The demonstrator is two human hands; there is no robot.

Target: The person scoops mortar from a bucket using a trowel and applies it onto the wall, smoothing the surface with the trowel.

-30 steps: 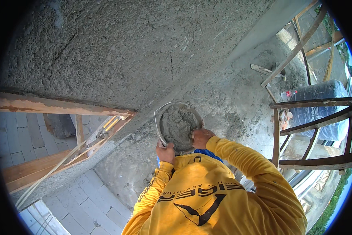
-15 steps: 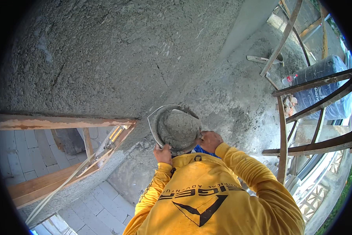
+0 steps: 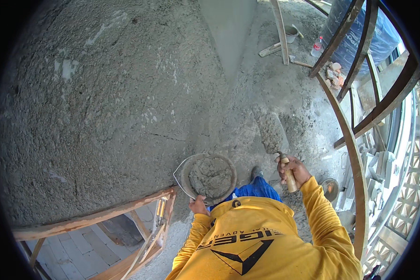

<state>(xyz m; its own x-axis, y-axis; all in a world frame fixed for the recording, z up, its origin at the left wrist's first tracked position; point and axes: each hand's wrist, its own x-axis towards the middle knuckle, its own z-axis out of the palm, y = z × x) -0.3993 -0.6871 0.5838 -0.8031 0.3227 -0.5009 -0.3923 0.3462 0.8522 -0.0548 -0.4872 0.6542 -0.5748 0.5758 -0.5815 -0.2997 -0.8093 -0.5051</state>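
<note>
My left hand [image 3: 197, 204] grips the rim of a round bucket [image 3: 186, 176] with a wire handle, heaped inside with wet grey mortar [image 3: 209, 175]. My right hand [image 3: 293, 171] is closed on a trowel [image 3: 275, 136] by its wooden handle; its flat blade, coated in mortar, is raised to the right of the bucket, above it in the picture. Ahead and to the left rises a rough grey plastered wall [image 3: 101, 114]. My blue-clad leg and one foot show below the trowel.
Wooden scaffold bars [image 3: 349, 135] arch along the right, near a large plastic-wrapped cylinder [image 3: 374, 36], a bottle [image 3: 317, 46], a small pail [image 3: 290, 34] and rubble [image 3: 335, 74]. A bowl [image 3: 330, 189] lies by my right arm. A wooden-framed opening [image 3: 93, 222] is at lower left.
My right hand has left the bucket and lifted the trowel rightward, its blade now showing. My left hand still holds the bucket, now lower in the picture. The view has swung toward the wall.
</note>
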